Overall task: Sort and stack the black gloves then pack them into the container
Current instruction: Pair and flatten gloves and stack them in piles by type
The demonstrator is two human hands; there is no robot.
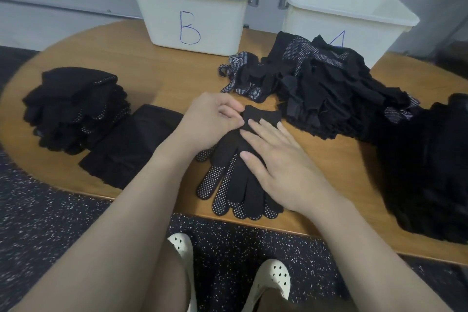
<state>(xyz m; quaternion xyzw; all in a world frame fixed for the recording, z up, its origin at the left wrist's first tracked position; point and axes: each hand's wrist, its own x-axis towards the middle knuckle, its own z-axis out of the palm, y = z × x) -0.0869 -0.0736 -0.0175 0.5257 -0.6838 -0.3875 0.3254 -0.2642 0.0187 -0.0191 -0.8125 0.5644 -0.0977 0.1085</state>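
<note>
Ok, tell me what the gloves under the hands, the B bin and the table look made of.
Gloves: black knit fabric, matte, with small white grip dots, probably rubbery, on the palm sides.
B bin: white plastic by its look; smooth moulded walls, rolled rim, faint sheen, the letter hand-drawn in blue.
Table: wood or a wood-look laminate; tan, smooth, rounded edge. Which one I cannot tell.

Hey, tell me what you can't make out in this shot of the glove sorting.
- Inside of bin B and the right bin: head view, their front walls hide any contents.
- Right bin's letter: the loose glove heap covers most of it.
- Dark pile at right: cut off by the frame edge.
- Glove count under the right hand and left hand: layers overlap.
</note>
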